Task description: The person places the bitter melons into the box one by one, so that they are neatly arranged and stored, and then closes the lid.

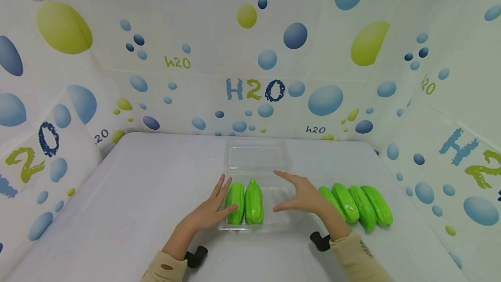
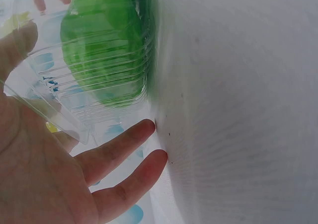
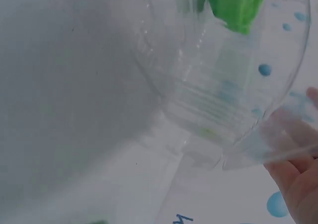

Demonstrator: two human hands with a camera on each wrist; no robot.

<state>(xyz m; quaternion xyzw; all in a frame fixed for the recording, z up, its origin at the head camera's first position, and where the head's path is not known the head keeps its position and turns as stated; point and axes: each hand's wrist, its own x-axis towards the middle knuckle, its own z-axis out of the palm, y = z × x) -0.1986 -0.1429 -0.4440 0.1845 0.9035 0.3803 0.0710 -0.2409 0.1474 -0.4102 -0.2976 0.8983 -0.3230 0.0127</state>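
Note:
A clear plastic clamshell box (image 1: 270, 223) lies on the table with its lid folded back. Two glossy green, long pepper-like pieces (image 1: 235, 203) (image 1: 254, 202) lie side by side in its left part. My left hand (image 1: 209, 210) is at the box's left side, fingers spread, thumb over the left piece; in the left wrist view the rim passes between thumb and fingers. Over the box's right part is my right hand (image 1: 303, 195), thumb and fingers apart, holding nothing. In the right wrist view, clear plastic (image 3: 208, 105) partly covers that hand (image 3: 298, 179).
Several more green pieces (image 1: 364, 206) lie in a slanting row on the white table (image 1: 156, 164), right of the right hand. A curtain (image 1: 211, 21) with blue and yellow-green drops surrounds the table. Black wrist cameras (image 1: 196, 256) (image 1: 321, 241) sit under the wrists.

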